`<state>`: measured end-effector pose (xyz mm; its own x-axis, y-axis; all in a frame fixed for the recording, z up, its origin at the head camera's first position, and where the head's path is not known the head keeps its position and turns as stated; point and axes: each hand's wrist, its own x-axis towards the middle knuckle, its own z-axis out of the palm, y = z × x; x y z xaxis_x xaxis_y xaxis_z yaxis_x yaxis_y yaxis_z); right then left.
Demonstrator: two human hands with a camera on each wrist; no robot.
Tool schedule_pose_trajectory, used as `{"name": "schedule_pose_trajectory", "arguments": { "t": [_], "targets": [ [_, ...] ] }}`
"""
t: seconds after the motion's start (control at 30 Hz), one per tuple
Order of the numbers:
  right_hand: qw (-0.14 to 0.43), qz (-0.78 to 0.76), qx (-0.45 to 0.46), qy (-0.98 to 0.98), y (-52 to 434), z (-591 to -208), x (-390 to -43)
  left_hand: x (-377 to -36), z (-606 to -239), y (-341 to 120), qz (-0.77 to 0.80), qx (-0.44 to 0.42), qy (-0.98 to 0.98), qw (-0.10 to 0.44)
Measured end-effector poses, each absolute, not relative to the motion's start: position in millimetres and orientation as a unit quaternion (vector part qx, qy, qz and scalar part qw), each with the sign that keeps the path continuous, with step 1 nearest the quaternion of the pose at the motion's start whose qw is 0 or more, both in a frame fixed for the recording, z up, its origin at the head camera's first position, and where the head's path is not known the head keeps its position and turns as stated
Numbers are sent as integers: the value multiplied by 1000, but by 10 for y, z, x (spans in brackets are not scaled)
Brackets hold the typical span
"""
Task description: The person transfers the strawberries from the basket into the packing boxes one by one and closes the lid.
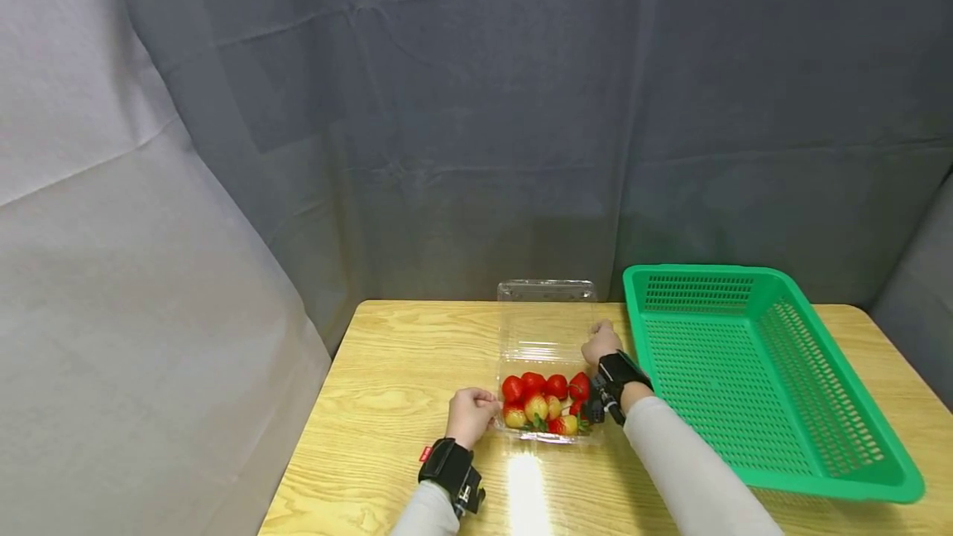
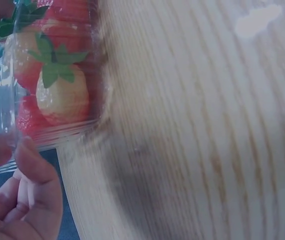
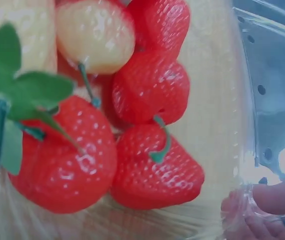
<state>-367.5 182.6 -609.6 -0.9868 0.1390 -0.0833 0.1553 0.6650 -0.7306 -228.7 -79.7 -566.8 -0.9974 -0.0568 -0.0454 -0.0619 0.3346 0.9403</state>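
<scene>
A clear plastic box (image 1: 510,430) stands on the wooden table (image 1: 395,370) with its lid (image 1: 546,313) folded back and open. Red and pale yellow strawberries (image 1: 542,404) fill it. My left hand (image 1: 472,413) is at the box's left side, and in the left wrist view its fingers (image 2: 30,165) pinch the box's rim (image 2: 47,137) beside the strawberries (image 2: 57,92). My right hand (image 1: 601,344) is at the right side, near where lid meets box. In the right wrist view its fingertips (image 3: 270,202) pinch the clear plastic edge next to the strawberries (image 3: 152,90).
A large green perforated basket (image 1: 744,370) lies on the table's right half, close to my right forearm. Grey cloth hangs behind and to the left of the table. Bare tabletop (image 2: 207,125) stretches left of the box.
</scene>
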Motion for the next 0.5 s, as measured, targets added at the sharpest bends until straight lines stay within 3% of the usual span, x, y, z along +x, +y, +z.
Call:
{"name": "schedule_pose_trajectory", "arguments": {
  "t": [0.07,0.13,0.23,0.37,0.5],
  "targets": [
    [-5,-437,63,897,1740,-5745,-3422,-2284,-5658,-797,572,-40,819,1],
    [-42,-457,33,888,1849,-6027,-3591,-2280,-5647,-794,573,-42,819,1],
    [-40,-478,7,878,1913,-6113,-3675,-2279,-5647,-790,571,-42,820,-3],
    [5,-492,-12,871,1786,-5364,-3228,-2284,-5665,-791,570,-44,821,-8],
    [19,-514,-55,856,1769,-4903,-2910,-2287,-5672,-791,569,-44,821,-9]
  ]
}}
